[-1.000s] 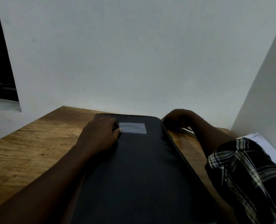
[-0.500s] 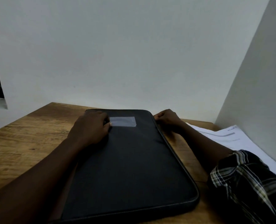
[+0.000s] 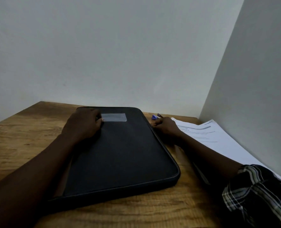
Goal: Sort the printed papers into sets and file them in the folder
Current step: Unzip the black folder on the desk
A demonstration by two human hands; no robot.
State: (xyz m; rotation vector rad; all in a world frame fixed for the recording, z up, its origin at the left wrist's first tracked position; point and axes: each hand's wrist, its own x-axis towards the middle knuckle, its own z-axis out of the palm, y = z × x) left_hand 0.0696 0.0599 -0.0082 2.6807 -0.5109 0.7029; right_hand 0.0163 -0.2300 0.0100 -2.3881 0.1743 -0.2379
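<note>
From the head view, a black fabric folder lies flat on a wooden surface, a long zippered case with rounded corners and a fine stitched seam along its near edge. Its cloth looks matte and finely woven. The surface shows warm brown grain with darker streaks.

The left hand rests palm down on the far left part of the folder, fingers curled loosely, fingertips touching the left end of a pale grey rectangular label fixed to the cover. It grips nothing; it presses on the cloth.

The right hand sits against the folder's right edge near the far corner, fingers folded into a tight pinch at the zipper line. Whether a zipper pull is between the fingers cannot be told, as the spot is dark and small.

Just beyond the right hand lies a small blue and purple object, too blurred to identify. To the right of that hand, a stack of white printed papers spreads along the surface beside a pale wall, the top sheet carrying grey lines of text. The right forearm passes over the stack's left margin, and a plaid sleeve in dark and light checks covers the arm nearest the camera.
</note>
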